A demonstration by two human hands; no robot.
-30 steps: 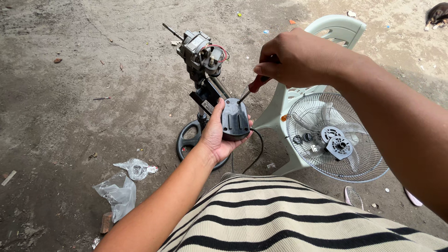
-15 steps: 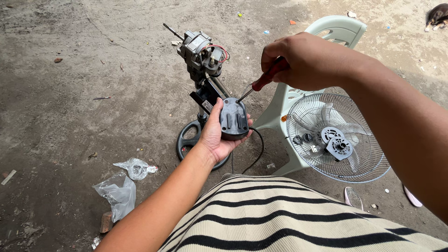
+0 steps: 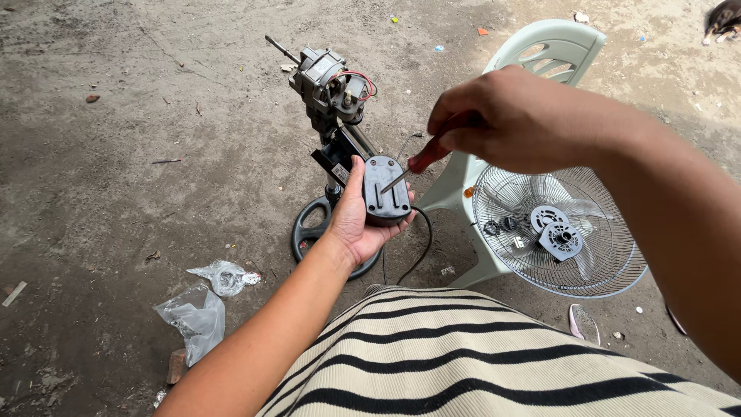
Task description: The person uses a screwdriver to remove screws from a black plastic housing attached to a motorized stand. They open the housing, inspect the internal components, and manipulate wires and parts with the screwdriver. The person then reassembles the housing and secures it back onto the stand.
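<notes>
Two hands are busy over a stripped-down pedestal fan, and the head camera, the only view, looks straight down on them. The left hand (image 3: 356,224) is cupped around a small grey switch housing (image 3: 385,192), fingers wrapped behind it so its flat face looks up. The right hand (image 3: 515,123) is closed on a red-handled screwdriver (image 3: 417,164), whose thin shaft slants down with the tip touching the upper face of the housing. It looks to me like a screw on that housing is being worked; whichever way it turns, the next move calls for keeping the tip seated and the housing held steady against the twist.

Just behind the housing rises the bare fan motor (image 3: 328,77) with its red wires, on a pole above the round black base (image 3: 309,232). To the right, a wire fan guard (image 3: 610,255) lies face up on a pale green plastic chair (image 3: 540,54) like a shallow dish, holding a grey hub piece and a few small loose parts. Crumpled clear plastic bags (image 3: 197,309) lie on the dirt floor at left; what is in them I cannot tell.
</notes>
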